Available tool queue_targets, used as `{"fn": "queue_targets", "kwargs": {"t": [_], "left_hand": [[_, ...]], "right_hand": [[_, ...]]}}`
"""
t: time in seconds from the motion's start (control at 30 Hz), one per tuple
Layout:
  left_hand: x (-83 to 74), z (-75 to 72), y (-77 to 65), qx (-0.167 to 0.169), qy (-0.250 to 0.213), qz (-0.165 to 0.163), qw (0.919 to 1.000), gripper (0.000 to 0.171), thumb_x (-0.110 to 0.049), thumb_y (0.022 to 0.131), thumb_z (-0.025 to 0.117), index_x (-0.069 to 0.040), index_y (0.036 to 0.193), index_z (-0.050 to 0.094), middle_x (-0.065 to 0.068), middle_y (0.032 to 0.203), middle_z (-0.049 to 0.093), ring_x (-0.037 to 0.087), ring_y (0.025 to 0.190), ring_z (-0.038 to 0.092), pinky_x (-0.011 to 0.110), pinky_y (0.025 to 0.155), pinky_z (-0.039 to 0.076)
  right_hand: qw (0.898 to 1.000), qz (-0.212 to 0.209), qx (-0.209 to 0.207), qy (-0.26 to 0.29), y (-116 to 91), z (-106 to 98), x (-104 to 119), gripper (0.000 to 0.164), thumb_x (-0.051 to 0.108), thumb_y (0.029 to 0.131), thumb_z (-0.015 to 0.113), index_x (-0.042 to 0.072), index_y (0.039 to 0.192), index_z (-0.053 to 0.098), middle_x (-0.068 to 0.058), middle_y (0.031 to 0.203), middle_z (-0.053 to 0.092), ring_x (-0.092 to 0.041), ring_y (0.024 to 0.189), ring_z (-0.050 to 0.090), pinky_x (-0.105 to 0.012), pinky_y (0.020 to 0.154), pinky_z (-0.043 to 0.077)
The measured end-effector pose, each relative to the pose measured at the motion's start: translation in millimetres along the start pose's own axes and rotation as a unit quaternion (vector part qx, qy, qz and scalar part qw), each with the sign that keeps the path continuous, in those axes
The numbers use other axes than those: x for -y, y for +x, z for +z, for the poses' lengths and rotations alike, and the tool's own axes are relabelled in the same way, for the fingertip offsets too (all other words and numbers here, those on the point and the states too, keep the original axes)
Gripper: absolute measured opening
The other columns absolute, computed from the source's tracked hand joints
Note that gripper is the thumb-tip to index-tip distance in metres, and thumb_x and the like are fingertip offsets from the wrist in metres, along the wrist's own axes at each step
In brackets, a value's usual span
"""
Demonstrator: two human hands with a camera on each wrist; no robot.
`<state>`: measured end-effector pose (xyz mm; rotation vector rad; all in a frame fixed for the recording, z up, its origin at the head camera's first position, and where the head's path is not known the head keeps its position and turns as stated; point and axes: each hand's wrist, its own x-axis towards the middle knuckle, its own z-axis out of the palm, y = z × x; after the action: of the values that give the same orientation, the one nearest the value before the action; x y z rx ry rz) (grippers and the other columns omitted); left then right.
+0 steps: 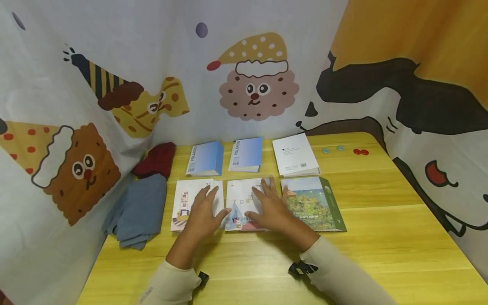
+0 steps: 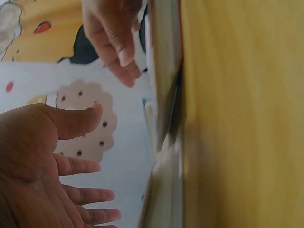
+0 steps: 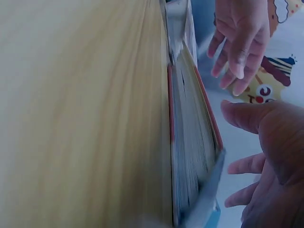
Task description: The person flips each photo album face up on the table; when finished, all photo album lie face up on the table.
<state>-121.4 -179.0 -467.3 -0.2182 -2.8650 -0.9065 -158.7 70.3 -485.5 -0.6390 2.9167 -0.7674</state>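
Left album (image 1: 182,203): lies flat at the left end of the front row, pale cover up, its right part beneath the left hand (image 1: 203,214).
Left hand: released, fingers spread and nearly straight, palm down; the thumb reaches toward the seam with the middle album (image 1: 241,192). In the left wrist view a gap shows between fingertips and album edges.
Middle album: lies flat in the front row between its two neighbours, a tent drawn on its cover, its right part beneath the right hand (image 1: 270,207).
Right hand: released, fingers spread, palm down, gripping nothing; the little finger comes over the near-left edge of the right album (image 1: 314,205). The right wrist view shows this hand apart from the album edges too.
Right album: front row's right end, painted landscape cover, green spine.
Back row: left to right, a blue album (image 1: 206,157), a second blue album (image 1: 247,153) and a white album (image 1: 296,154).
Table (image 1: 385,237): yellow wood grain; at its left edge a dark red cloth (image 1: 158,160) and a grey-blue cloth (image 1: 142,207), at the far right two blue buttons (image 1: 340,148) near two red buttons (image 1: 356,151).
Room: white curtain (image 1: 152,29) behind, printed with biscuit faces and a large animal.
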Motion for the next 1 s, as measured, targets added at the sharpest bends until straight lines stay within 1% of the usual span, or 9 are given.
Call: {"fn": "queue_targets", "kwargs": {"t": [0.1,0.17,0.23,0.33,0.53,0.67,0.77,0.87,1.0], "left_hand": [[-8.5,10.3,2.8,0.037,0.012,0.0,0.9992,0.08,-0.03,0.097,0.084,0.003,0.161,0.048,0.037,0.167,0.04,0.058,0.158,0.034,0.073,0.127,0.033],[-13.3,16.3,4.9,0.054,0.018,0.002,0.9984,0.08,-0.031,0.097,0.084,0.003,0.161,0.048,0.037,0.167,0.04,0.06,0.158,0.034,0.073,0.128,0.032],[-16.6,21.5,6.3,0.063,0.024,0.007,0.9977,0.08,-0.032,0.097,0.084,0.003,0.161,0.049,0.038,0.167,0.04,0.062,0.158,0.033,0.075,0.128,0.03],[-20.1,27.1,7.1,0.068,0.017,0.012,0.9974,0.081,-0.034,0.097,0.084,0.002,0.16,0.05,0.039,0.166,0.04,0.064,0.158,0.031,0.078,0.128,0.027],[-22.7,33.7,5.7,0.085,0.018,-0.004,0.9962,0.081,-0.041,0.098,0.081,-0.004,0.163,0.049,0.038,0.169,0.037,0.062,0.162,0.022,0.083,0.129,0.014],[-21.1,37.2,3.8,0.092,0.031,-0.005,0.9953,0.081,-0.044,0.098,0.081,-0.005,0.163,0.05,0.036,0.166,0.043,0.062,0.164,0.017,0.084,0.128,0.008],[-19.1,39.5,2.0,0.095,0.041,0.0,0.9947,0.082,-0.046,0.098,0.08,-0.004,0.162,0.051,0.035,0.163,0.048,0.063,0.163,0.017,0.085,0.127,0.007],[-16.7,40.9,0.4,0.094,0.054,0.011,0.9941,0.083,-0.048,0.097,0.08,-0.003,0.16,0.052,0.035,0.162,0.05,0.063,0.163,0.018,0.087,0.126,0.009],[-15.8,41.0,-1.1,0.111,0.07,0.013,0.9912,0.084,-0.051,0.1,0.076,-0.003,0.163,0.049,0.035,0.165,0.047,0.06,0.165,0.017,0.084,0.128,0.007]], "right_hand": [[1.0,0.001,-0.002,-0.002,-8,-6,-11,0.086,0.052,0.096,0.081,0.01,0.165,0.049,-0.028,0.179,0.023,-0.052,0.17,-0.001,-0.089,0.123,-0.008],[1.0,-0.002,-0.002,-0.002,-13,-10,-19,0.086,0.052,0.097,0.079,0.009,0.165,0.049,-0.029,0.178,0.024,-0.054,0.169,-0.002,-0.09,0.121,-0.01],[1.0,-0.006,-0.009,-0.007,-16,-12,-27,0.084,0.051,0.097,0.079,0.009,0.164,0.05,-0.03,0.176,0.027,-0.055,0.169,0.0,-0.092,0.119,-0.009],[1.0,-0.011,-0.018,-0.01,-21,-15,-36,0.083,0.051,0.098,0.079,0.008,0.164,0.05,-0.031,0.175,0.031,-0.056,0.168,0.001,-0.093,0.118,-0.01],[0.999,-0.015,-0.028,-0.008,-27,-16,-46,0.083,0.051,0.097,0.081,0.011,0.164,0.051,-0.029,0.173,0.037,-0.056,0.168,0.005,-0.093,0.117,-0.011],[0.999,-0.019,-0.029,-0.004,-30,-15,-50,0.082,0.05,0.097,0.081,0.012,0.163,0.052,-0.026,0.168,0.046,-0.056,0.168,0.007,-0.093,0.117,-0.012],[0.999,-0.018,-0.028,-0.009,-31,-13,-52,0.081,0.052,0.098,0.079,0.013,0.163,0.052,-0.023,0.164,0.054,-0.055,0.168,0.009,-0.093,0.117,-0.012],[0.999,-0.016,-0.027,-0.017,-32,-11,-53,0.078,0.053,0.099,0.077,0.013,0.161,0.054,-0.024,0.162,0.056,-0.055,0.168,0.011,-0.093,0.117,-0.011],[1.0,-0.015,-0.014,-0.006,-33,-9,-52,0.073,0.052,0.102,0.074,0.011,0.16,0.056,-0.027,0.163,0.053,-0.055,0.168,0.01,-0.092,0.117,-0.013]]}}
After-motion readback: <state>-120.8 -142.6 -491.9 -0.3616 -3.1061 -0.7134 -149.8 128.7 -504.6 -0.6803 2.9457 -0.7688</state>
